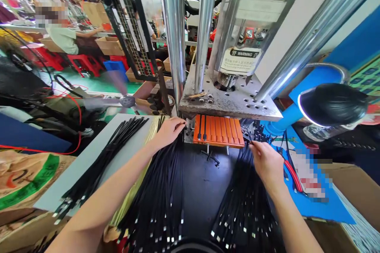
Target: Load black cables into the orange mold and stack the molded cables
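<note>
An orange grooved fixture [221, 130] sits under the press plate, with two black flat strips lying in its left grooves. Just left of it, my left hand [169, 131] is closed in a pinch on the end of a black cable [182, 189] that hangs over the table edge of the pile. My right hand [268, 162], right of the fixture, pinches something thin and dark that I cannot make out. Bundles of black cables with metal ends lie below both hands, a left bundle [160, 189] and a right bundle [240, 201].
The press's steel plate [228, 101] and columns hang over the fixture. Small black scraps [210, 158] lie before it. More cables [103, 158] rest on a grey board at left. Red-handled pliers [293, 174] lie on a blue mat. A lamp [335, 102] and a fan [127, 101] stand nearby.
</note>
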A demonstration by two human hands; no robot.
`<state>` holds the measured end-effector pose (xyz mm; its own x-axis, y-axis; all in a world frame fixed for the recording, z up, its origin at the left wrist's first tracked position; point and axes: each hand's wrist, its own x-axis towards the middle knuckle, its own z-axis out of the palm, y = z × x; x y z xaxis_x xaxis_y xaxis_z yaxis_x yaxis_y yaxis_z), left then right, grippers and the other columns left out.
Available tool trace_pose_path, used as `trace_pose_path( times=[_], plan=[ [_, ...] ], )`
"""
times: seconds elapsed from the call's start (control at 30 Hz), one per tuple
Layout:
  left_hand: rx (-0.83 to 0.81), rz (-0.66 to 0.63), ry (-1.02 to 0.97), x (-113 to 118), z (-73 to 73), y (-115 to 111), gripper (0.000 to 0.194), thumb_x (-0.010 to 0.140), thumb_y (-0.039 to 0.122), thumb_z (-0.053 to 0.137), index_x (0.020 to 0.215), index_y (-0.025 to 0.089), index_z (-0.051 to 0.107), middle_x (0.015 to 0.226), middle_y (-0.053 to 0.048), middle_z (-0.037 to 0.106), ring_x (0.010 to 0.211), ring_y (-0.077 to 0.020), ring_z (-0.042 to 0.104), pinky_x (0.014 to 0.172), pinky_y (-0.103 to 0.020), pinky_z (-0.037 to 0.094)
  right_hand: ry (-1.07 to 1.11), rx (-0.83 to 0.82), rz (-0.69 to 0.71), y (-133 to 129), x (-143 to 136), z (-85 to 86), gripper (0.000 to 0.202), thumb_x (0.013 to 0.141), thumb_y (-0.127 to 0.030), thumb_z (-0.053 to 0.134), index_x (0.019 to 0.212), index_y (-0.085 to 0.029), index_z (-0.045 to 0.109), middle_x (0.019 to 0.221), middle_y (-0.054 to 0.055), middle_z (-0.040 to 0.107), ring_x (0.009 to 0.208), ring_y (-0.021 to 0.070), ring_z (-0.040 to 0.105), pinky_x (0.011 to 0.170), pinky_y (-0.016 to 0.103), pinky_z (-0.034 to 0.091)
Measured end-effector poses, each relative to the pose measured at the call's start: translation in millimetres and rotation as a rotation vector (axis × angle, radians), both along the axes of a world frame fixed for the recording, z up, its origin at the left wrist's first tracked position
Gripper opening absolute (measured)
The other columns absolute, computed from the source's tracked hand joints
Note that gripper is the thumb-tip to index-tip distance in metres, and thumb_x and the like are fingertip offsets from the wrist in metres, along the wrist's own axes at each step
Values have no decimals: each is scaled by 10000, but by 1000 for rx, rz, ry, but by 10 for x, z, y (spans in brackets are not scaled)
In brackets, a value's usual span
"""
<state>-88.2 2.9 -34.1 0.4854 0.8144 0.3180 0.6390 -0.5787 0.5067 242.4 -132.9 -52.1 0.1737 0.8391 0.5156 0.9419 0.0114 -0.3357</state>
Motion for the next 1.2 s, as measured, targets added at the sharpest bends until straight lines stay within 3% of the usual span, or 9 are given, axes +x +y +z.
trace_pose_path(
  times=[0.1, 0.17, 0.3, 0.4, 0.57, 0.73, 0.97, 1.07, 1.2],
  plan=[
    [192, -99, 33, 182, 245, -244, 258, 953, 266, 428, 990, 174, 666, 1047, -81, 681, 992, -215, 629, 936, -370, 466, 138, -26, 297, 6, -324, 262, 313, 969, -373, 460, 911, -179, 698, 830, 73, 719, 721, 174, 658, 652, 253, 458],
    [195, -171, -4, 343, 462, -410, 270, 966, 249, 407, 1051, 181, 654, 1024, -70, 690, 944, -193, 643, 900, -341, 481, 235, -46, 429, 24, -521, 432, 247, 959, -320, 493, 888, -191, 691, 781, 44, 710, 689, 158, 652, 642, 240, 457],
    [-135, -324, -254, 685, 904, -564, 214, 949, 264, 454, 979, 166, 642, 787, -12, 658, 656, -106, 600, 621, -220, 474, 468, -35, 536, 73, -787, 678, 220, 945, -277, 516, 792, -192, 649, 654, -4, 640, 582, 122, 581, 570, 224, 417],
    [-389, -421, -446, 881, 1112, -534, 176, 893, 277, 546, 788, 145, 597, 592, 37, 536, 475, -60, 488, 464, -177, 393, 629, 3, 551, 102, -896, 765, 228, 942, -281, 502, 763, -191, 609, 613, -22, 587, 536, 106, 522, 522, 217, 383],
    [-503, -444, -629, 1026, 1229, -445, 249, 832, 294, 661, 682, 153, 521, 533, 50, 517, 415, -46, 483, 403, -158, 381, 662, 16, 538, 23, -1049, 677, 226, 925, -301, 508, 726, -202, 549, 602, -34, 518, 517, 103, 452, 498, 224, 352],
    [-224, -372, -803, 1035, 1324, -301, 334, 830, 389, 704, 692, 168, 496, 565, 58, 503, 430, -52, 516, 417, -173, 388, 498, -91, 551, -95, -1122, 400, 146, 921, -267, 532, 864, -201, 650, 745, 15, 640, 623, 131, 570, 586, 237, 443],
    [96, -372, -636, 971, 1747, -342, 270, 842, 442, 679, 804, 182, 617, 761, 24, 555, 682, -93, 628, 551, -198, 432, 472, -119, 439, 509, -903, 278, 305, 850, -401, 625, 640, -181, 645, 660, 30, 654, 612, 155, 586, 583, 256, 432],
    [182, -453, -547, 907, 1621, -407, 271, 799, 438, 727, 867, 194, 631, 819, -5, 606, 775, -131, 628, 624, -234, 480, 509, -113, 330, 854, -820, 311, 372, 837, -452, 578, 583, -183, 614, 544, 2, 573, 574, 156, 538, 558, 256, 409],
    [160, -351, -345, 761, 948, -416, 204, 841, 323, 699, 879, 162, 579, 801, -14, 628, 687, -121, 600, 650, -250, 505, 558, -137, 311, 1131, -797, 368, 367, 860, -461, 519, 642, -199, 656, 607, 14, 623, 674, 188, 575, 642, 277, 447]
  ],
)
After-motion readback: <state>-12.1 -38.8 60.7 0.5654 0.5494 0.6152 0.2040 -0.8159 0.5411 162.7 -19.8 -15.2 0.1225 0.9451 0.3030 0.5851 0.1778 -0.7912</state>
